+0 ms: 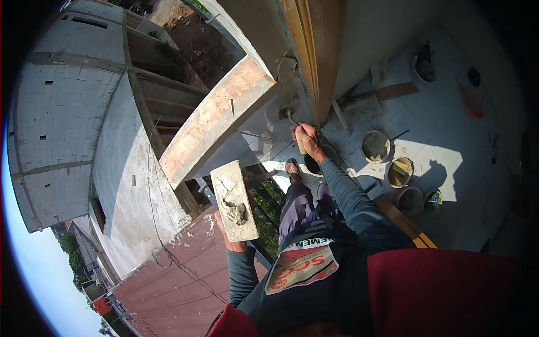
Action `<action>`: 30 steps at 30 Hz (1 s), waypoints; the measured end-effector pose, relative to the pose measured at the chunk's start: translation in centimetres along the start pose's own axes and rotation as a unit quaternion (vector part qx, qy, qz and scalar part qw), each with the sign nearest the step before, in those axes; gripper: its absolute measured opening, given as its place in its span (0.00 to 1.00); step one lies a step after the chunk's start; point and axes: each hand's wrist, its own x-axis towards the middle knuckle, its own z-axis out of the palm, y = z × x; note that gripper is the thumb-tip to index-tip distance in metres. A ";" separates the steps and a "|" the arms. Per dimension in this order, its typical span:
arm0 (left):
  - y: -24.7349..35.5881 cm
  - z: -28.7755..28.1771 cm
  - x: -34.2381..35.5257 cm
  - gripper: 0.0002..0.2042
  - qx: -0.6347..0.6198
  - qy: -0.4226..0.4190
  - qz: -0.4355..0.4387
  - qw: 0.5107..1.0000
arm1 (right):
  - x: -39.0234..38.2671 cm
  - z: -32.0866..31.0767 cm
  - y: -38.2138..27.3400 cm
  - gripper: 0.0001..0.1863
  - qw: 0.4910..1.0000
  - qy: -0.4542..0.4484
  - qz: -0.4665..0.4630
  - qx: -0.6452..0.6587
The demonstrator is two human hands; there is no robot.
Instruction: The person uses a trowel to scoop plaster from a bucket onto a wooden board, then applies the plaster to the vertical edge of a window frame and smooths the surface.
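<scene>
My left hand (223, 229) is mostly hidden beneath a pale rectangular plastering float (227, 188), which it grips from below. A lump of wet grey mortar (237, 213) lies on the float's upper face, with smears around it. The fingers of my right hand (307, 140) are wrapped round the wooden handle of a small trowel (301, 147). Its metal end reaches a patch of fresh mortar (287, 111) on the wall beside a wooden frame (315, 50); how the blade meets the patch is too small to tell.
Several buckets, one a mortar bucket (375, 146) and one with a yellow sponge (400, 168), stand on the tiled floor to my right. A ledge (219, 109) with exposed brick juts out at left. Beyond it lie a reddish roof (185, 269) and an unfinished block building (62, 112).
</scene>
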 end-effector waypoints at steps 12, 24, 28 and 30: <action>-4.7 -2.6 -3.3 0.30 -0.042 0.009 0.016 0.999 | 0.1 1.9 -9.4 0.21 0.993 0.005 -0.107 -0.054; -3.6 -1.9 -3.7 0.29 -0.013 0.081 0.027 0.996 | 4.1 1.0 -4.0 0.20 0.998 0.001 -0.067 -0.008; -2.9 -1.6 -2.5 0.30 0.003 0.022 0.001 1.000 | 3.6 1.0 -2.2 0.18 0.999 0.022 -0.049 -0.003; -2.5 -1.3 -1.8 0.30 0.011 0.040 -0.002 0.999 | 2.9 0.8 -0.9 0.17 1.000 0.013 -0.019 0.007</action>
